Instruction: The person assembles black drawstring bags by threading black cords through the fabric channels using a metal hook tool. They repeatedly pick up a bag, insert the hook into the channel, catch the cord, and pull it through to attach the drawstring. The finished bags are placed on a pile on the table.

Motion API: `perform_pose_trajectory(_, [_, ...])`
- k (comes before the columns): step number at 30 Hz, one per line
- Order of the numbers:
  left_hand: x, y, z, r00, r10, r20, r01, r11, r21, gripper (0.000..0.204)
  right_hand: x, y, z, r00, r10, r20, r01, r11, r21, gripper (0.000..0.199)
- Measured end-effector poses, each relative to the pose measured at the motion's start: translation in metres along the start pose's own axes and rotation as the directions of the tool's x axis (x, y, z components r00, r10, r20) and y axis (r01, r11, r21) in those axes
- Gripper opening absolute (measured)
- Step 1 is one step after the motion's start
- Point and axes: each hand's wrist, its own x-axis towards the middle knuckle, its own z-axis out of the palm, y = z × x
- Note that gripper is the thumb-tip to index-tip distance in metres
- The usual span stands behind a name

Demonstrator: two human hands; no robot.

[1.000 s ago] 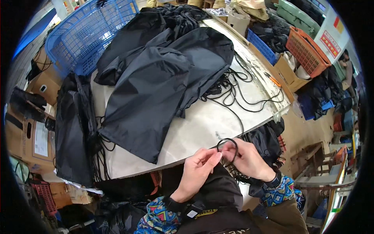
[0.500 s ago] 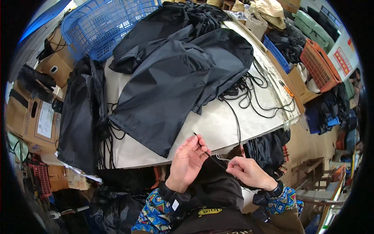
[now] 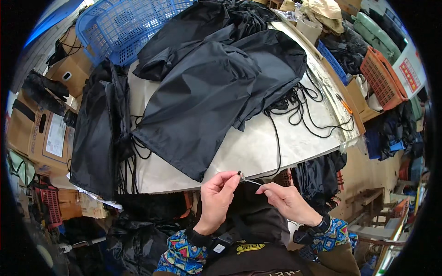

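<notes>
Near the table's front edge, my left hand pinches the end of a black cord between thumb and fingers. The cord runs down from a loose tangle on the table. Closed on a thin, silvery metal tool, like a threading hook, is my right hand. Its tip meets the cord end at my left fingertips; whether the cord is hooked there is too small to tell. Beyond my hands, a black fabric piece, apparently a bag, lies spread on the pale table over more black fabric.
Folded black fabric with dangling cords hangs at the table's left edge. A blue plastic basket stands at the back left, beside cardboard boxes. On the right are an orange crate and orange-handled tool.
My left hand has turned over, its fingers closing in a pinch on the cord end. The metal tool in my right hand has moved up to my left fingertips.
</notes>
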Motion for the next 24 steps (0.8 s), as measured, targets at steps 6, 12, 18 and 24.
perform_pose_trajectory(6, [-0.003,-0.007,-0.007,0.988,0.144,0.049,-0.151,0.967,0.204,0.014,0.001,0.005,0.002,0.999,0.031,0.024,-0.031,0.999,0.014,0.021])
perform_pose_trajectory(12, [-0.004,-0.003,-0.013,0.981,0.150,0.120,-0.181,0.931,0.316,0.018,0.002,0.003,-0.003,0.997,0.038,0.063,-0.034,0.997,-0.072,0.020])
perform_pose_trajectory(18, [-0.008,0.006,-0.013,0.976,-0.092,0.200,0.078,0.994,0.076,0.019,0.003,0.005,-0.001,0.976,-0.214,-0.047,0.196,0.950,-0.242,0.020])
perform_pose_trajectory(24, [-0.002,0.007,-0.015,0.937,0.347,0.049,-0.349,0.910,0.226,0.015,0.006,-0.003,0.010,0.888,-0.459,0.021,0.403,0.757,-0.514,0.021])
